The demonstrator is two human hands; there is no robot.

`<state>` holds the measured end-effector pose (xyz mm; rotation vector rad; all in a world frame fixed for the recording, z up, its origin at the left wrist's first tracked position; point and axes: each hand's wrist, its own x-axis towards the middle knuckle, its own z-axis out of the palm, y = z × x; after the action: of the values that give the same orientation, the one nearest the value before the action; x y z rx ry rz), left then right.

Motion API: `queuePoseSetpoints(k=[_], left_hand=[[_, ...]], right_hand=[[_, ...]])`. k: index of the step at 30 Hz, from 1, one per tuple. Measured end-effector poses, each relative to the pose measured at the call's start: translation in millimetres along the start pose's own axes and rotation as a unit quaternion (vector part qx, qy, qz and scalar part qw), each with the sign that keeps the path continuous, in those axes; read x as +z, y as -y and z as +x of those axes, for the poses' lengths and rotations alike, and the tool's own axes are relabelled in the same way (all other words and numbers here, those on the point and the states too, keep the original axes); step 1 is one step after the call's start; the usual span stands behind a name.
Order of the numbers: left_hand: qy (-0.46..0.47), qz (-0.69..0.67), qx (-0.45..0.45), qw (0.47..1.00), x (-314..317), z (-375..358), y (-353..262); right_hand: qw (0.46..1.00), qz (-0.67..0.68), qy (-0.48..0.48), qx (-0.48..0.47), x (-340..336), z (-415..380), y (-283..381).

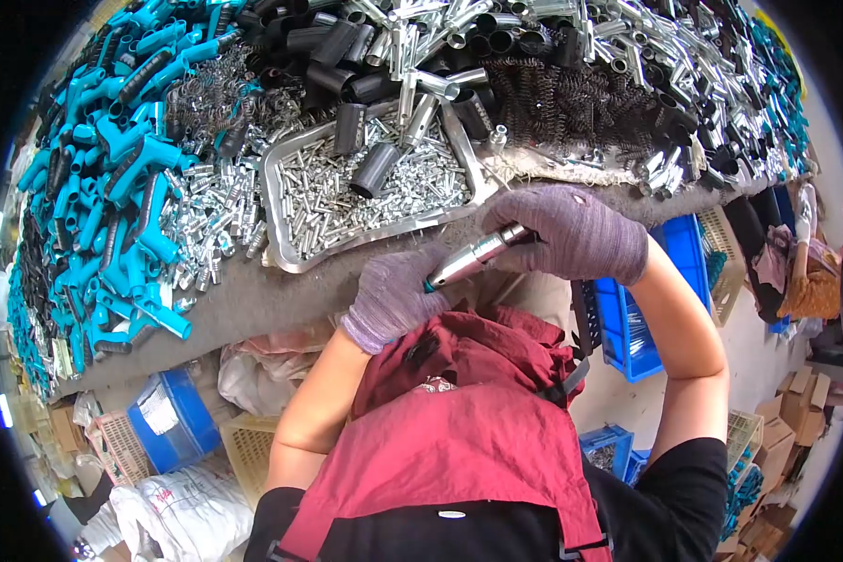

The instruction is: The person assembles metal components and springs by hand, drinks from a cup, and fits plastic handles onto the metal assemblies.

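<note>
Both gloved hands are at the near edge of the bench, joined by a shiny metal tube (468,262) lying at a slant between them. My left hand (398,288) is closed around the tube's lower left end, where a bit of teal shows; the rest of that part is hidden in the glove. My right hand (571,229) is wrapped round the upper right end, its fingers partly covering it. Just beyond the hands sits a metal tray (286,245) of small silver pins, with black sleeves (375,170) lying on top.
Teal plastic handles (150,155) are heaped at the left, beside small silver fittings (211,211). Dark springs (576,103) and metal tubes (628,37) cover the back and right. Below the bench stand a blue barrel (173,421) and a blue crate (628,323). Another person (808,272) is at far right.
</note>
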<state>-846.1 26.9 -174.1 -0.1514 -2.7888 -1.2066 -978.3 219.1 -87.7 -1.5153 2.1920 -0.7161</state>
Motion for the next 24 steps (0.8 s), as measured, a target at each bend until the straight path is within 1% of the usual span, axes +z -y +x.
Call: queuePoseSetpoints(k=[1, 2, 3, 4, 6, 7, 8, 9, 10, 12, 13, 15, 16, 18, 19, 21, 22, 23, 24], left_hand=[[0.004, 0.018, 0.014, 1.000, 0, 0, 0], [0.008, 0.035, 0.028, 0.999, 0, 1, 0], [0.006, 0.005, 0.028, 1.000, -1, 0, 0], [0.006, 0.005, 0.026, 1.000, 1, -1, 2], [0.008, 0.025, 0.046, 0.999, 5, -2, 7], [0.006, 0.023, 0.043, 0.999, 4, -2, 6], [0.004, 0.024, 0.038, 0.999, 3, -2, 5], [0.003, 0.024, 0.034, 0.999, 3, -2, 3], [0.003, 0.023, 0.031, 0.999, 2, -3, 2], [0.023, 0.026, 0.019, 0.999, 0, -2, 0], [0.024, 0.025, 0.017, 0.999, 0, -2, 0], [0.035, 0.053, 0.005, 0.998, 0, -2, 1], [0.035, 0.052, 0.005, 0.998, 0, -2, 1], [0.033, 0.018, 0.005, 0.999, 1, -3, 2], [0.034, 0.017, 0.004, 0.999, 1, -3, 1], [0.037, 0.015, -0.011, 0.999, -1, -3, -2], [0.037, 0.014, -0.011, 0.999, 0, -3, -1], [0.032, 0.011, -0.005, 0.999, 1, -3, 0], [0.028, 0.009, 0.001, 1.000, 2, -4, 1]], right_hand=[[0.999, -0.037, 0.026, 0.028, -1, 0, 5], [0.999, -0.039, 0.026, 0.026, -1, 1, 8], [0.994, -0.078, 0.042, 0.061, 1, 2, 11], [0.987, -0.115, 0.058, 0.097, 2, 1, 15], [0.989, -0.113, 0.053, 0.082, -1, -3, 14], [0.999, -0.054, 0.003, 0.006, 2, -4, 7], [0.996, 0.008, -0.046, -0.070, 4, -5, 4], [0.999, 0.015, -0.002, -0.032, 4, -6, 5], [0.999, 0.016, 0.000, -0.032, 6, -7, 5], [0.998, -0.043, 0.007, 0.049, 11, -9, 4], [0.998, -0.042, 0.009, 0.049, 12, -9, 5], [0.998, 0.038, -0.048, -0.031, 13, -10, 6], [0.998, 0.037, -0.048, -0.031, 11, -9, 7], [0.998, 0.031, -0.013, -0.043, 9, -9, 9], [0.998, 0.032, -0.011, -0.043, 9, -10, 10], [0.997, 0.017, -0.067, 0.026, 11, -13, 13], [0.997, 0.017, -0.066, 0.027, 13, -11, 10], [0.993, 0.006, -0.085, -0.080, 16, -7, 4], [0.977, -0.003, -0.103, -0.185, 18, -4, 1]])
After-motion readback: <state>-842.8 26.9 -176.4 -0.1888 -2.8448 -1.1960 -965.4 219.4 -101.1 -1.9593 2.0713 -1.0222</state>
